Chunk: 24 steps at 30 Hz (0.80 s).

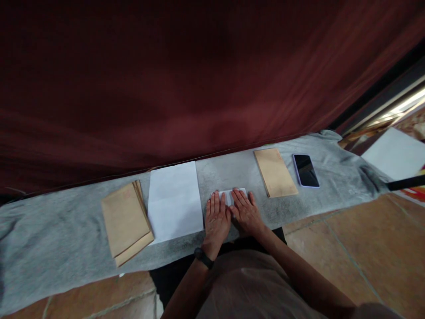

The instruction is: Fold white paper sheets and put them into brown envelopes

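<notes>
The left hand (217, 221) and right hand (246, 215) lie open and flat, fingers extended, pressing on a small piece of white paper (228, 197) toward the front edge of the cloth-covered counter (49, 235). Left of them, a larger white sheet (175, 201) spans most of the counter between back and front edges, beside stacked kraft envelopes (126, 217). Rightward, near the back edge, lie another kraft envelope (276, 173) and a smartphone (306, 170).

A dull-brown top (252, 288) now, softly creased, black legwear (169, 279) peeking past the top's left and far edges, dark band (203, 258) hugging the left wrist (211, 249), forearms (295, 266) bare.
</notes>
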Available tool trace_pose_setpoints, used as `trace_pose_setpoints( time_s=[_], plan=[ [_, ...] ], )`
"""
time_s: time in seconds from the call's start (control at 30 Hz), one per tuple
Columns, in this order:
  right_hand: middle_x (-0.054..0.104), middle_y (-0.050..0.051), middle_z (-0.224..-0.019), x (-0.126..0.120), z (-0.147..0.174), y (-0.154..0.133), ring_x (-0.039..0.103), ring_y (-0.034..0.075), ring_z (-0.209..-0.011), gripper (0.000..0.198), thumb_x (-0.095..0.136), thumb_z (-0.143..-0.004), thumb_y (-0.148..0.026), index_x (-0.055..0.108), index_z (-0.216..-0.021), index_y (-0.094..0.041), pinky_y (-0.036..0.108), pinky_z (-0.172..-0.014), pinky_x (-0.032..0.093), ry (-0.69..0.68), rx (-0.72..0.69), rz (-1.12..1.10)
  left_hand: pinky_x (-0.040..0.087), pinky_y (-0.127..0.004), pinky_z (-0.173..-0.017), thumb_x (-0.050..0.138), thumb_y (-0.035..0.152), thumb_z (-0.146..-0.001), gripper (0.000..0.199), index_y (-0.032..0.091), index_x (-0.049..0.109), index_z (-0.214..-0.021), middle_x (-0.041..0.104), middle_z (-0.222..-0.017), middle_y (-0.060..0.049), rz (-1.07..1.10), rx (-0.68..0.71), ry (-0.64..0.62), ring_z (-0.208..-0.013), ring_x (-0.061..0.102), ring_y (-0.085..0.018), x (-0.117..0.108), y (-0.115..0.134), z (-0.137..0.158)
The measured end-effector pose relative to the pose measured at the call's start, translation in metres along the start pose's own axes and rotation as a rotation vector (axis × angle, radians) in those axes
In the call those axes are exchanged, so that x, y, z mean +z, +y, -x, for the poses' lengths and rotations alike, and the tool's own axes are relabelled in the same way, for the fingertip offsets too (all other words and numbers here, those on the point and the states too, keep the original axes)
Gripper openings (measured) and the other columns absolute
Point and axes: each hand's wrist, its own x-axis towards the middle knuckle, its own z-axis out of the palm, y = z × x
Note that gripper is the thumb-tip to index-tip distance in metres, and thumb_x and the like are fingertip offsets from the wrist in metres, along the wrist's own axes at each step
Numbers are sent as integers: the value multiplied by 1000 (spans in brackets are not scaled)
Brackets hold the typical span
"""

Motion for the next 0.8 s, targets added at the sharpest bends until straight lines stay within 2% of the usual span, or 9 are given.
trace_pose_setpoints(
  time_s=[0.2, 0.4, 0.47, 0.57, 0.63, 0.8],
  plan=[
    [41, 18, -160, 0, 10, 16, 38, 31, -148, 60, 38, -107, -37, 31, -160, -10, 55, -123, 22, 71, 64, 56, 34, -56, -121, 43, 37, -104, 61, 11, 33, -158, 35, -164, -20, 27, -17, 39, -154, 29, -33, 1, 1, 0],
    [40, 18, -160, -2, 15, 19, 39, 31, -148, 61, 38, -107, -37, 27, -161, -10, 54, -124, 21, 79, 81, 69, 33, -54, -123, 44, 35, -103, 62, 5, 34, -156, 34, -163, -23, -1, -33, 10, -154, 28, -33, -5, 6, -2],
    [39, 18, -161, -2, 16, 19, 38, 31, -149, 63, 39, -107, -36, 25, -162, -11, 55, -124, 21, 81, 81, 61, 33, -53, -123, 42, 34, -104, 61, 5, 33, -157, 34, -164, -21, 12, 0, 8, -154, 28, -32, -7, 12, 0],
    [36, 17, -163, -1, 17, 20, 34, 31, -151, 64, 39, -106, -32, 20, -163, -12, 56, -124, 19, 72, 56, 56, 33, -49, -124, 40, 35, -105, 60, 9, 32, -158, 36, -164, -16, 59, 121, -11, -154, 29, -28, -7, 24, 8],
    [33, 17, -164, -1, 18, 22, 32, 31, -152, 64, 37, -106, -29, 17, -164, -12, 56, -125, 18, 59, 40, 66, 34, -49, -124, 40, 36, -106, 60, 9, 30, -159, 36, -164, -17, 73, 173, -23, -154, 29, -28, -7, 30, 14],
    [33, 17, -164, 1, 17, 22, 30, 30, -153, 61, 36, -107, -30, 22, -162, -9, 55, -125, 18, 44, 63, 99, 35, -53, -122, 41, 41, -106, 68, 7, 22, -161, 34, -164, -21, 52, 146, -44, -154, 27, -31, -5, 27, 21]
  ],
)
